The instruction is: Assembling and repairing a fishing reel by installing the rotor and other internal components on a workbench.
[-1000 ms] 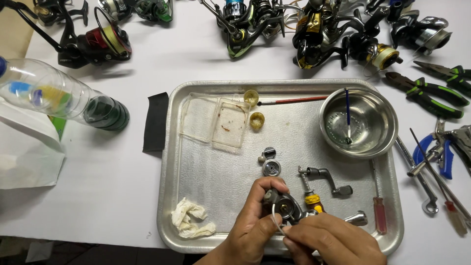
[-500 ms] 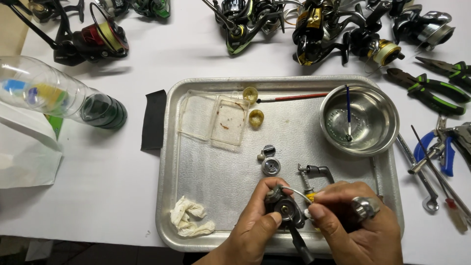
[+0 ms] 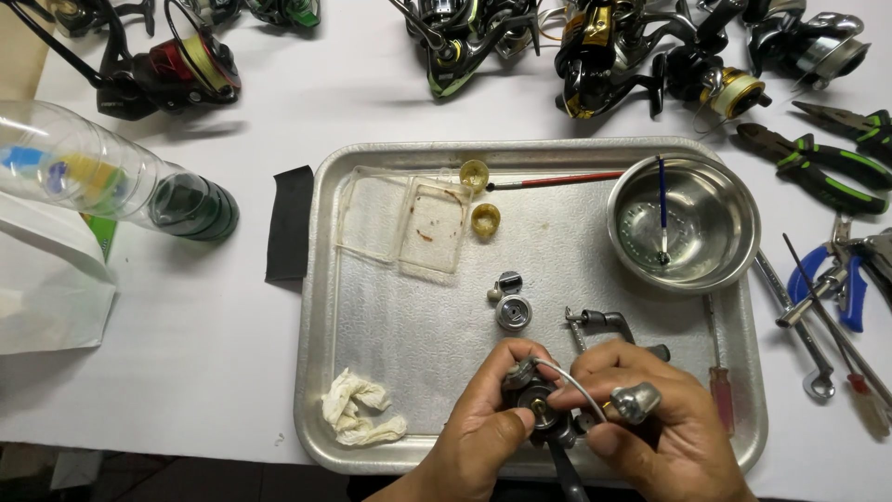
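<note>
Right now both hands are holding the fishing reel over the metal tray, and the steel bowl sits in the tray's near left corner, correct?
Not quite. In the head view the steel bowl sits in the metal tray's far right corner; both hands do hold the fishing reel.

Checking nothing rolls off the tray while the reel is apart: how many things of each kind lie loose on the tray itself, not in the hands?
Steel bowl: 1
Clear plastic lids: 2
Yellow caps: 2
Small metal reel parts: 3
Crank handle: 1
Red-handled tools: 2
White rag: 1
Total: 12
</note>
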